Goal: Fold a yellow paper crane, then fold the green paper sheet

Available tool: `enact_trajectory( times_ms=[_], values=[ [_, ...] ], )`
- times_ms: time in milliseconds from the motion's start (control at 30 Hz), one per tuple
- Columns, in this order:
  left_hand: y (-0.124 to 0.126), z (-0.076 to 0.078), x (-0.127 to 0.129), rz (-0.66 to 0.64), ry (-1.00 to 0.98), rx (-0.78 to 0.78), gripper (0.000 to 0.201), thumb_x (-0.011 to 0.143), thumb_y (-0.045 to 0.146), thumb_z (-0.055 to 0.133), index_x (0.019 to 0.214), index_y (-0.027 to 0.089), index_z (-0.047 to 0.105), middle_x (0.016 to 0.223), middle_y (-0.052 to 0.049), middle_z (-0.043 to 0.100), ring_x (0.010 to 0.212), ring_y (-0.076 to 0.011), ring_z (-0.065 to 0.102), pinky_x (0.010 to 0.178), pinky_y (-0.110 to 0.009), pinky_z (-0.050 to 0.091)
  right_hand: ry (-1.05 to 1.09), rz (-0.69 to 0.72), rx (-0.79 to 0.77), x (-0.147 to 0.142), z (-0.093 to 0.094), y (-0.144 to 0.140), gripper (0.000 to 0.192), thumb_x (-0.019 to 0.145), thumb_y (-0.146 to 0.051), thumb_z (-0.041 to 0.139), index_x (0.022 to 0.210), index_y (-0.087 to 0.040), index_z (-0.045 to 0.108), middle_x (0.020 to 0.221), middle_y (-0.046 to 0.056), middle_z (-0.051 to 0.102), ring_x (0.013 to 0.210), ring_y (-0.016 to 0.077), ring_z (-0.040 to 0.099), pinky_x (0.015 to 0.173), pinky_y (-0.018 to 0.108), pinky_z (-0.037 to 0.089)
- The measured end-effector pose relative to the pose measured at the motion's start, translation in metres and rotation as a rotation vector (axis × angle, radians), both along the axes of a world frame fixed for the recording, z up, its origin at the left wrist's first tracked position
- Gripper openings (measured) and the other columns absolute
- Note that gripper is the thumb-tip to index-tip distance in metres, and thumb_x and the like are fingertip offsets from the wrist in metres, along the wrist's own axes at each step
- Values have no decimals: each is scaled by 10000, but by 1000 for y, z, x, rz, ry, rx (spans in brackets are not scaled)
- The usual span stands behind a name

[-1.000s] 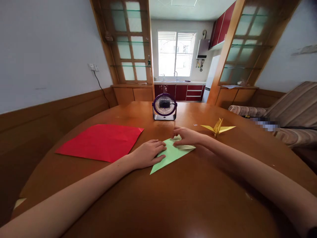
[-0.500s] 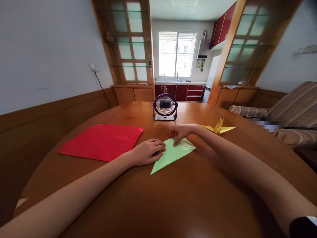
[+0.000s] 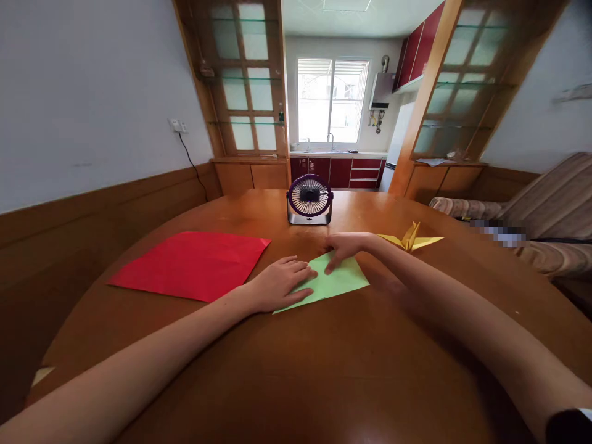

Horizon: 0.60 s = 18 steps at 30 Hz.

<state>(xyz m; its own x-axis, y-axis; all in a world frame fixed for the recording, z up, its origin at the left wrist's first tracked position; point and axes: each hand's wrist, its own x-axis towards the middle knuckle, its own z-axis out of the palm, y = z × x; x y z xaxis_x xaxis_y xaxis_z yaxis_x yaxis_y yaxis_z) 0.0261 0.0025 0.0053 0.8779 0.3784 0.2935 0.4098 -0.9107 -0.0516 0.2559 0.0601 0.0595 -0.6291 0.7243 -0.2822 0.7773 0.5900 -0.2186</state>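
A folded sheet of light green origami paper [image 3: 345, 279] lies on the table in front of me, one sharp corner toward the left and one toward the right. My left hand [image 3: 282, 282] rests flat across its left part, fingers stretched and a little apart, pressing it down. At the paper's far edge is my right hand [image 3: 341, 248], its thumb on the green surface and its other fingers bent over the edge, partly hidden. The paper's far side is covered by the right hand.
A large red sheet [image 3: 189, 265] lies to the left. A yellow folded paper crane [image 3: 411, 238] sits at the right, beyond my right forearm. Further back on the brown round table [image 3: 324, 370] stands a small purple fan [image 3: 309, 196]. A striped sofa [image 3: 546, 197] is beyond the table's right side.
The green paper has turned, its left corner swinging up and left and its right corner slightly down. My left hand has slid a little right, further over the paper. The right hand has barely moved.
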Motion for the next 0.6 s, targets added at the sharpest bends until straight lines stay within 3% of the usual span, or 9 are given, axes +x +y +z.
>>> enact_trajectory(
  times_ms=[167,400,600],
  values=[
    [-1,-1,2,-9,4,-3,380,972,405,397,1224,189,583,1215,-111,604,1183,-261,542,1080,-451,347,23,-8,98,4,-2,-6,298,703,-357,747,866,-123,661,809,42,653,675,142,527,568,251,342],
    [2,-1,1,-23,1,-90,357,945,378,428,1213,182,559,1249,-135,552,1122,-273,563,964,-412,439,48,-85,286,6,0,-32,203,685,-268,737,824,-133,676,771,50,657,658,156,529,560,263,321],
    [7,-1,7,-43,24,-67,290,912,352,459,1117,172,558,1286,-126,557,1117,-277,560,967,-420,416,279,-209,308,12,-12,-38,164,653,-181,710,810,-136,687,746,32,660,652,147,541,564,252,342]
  ],
)
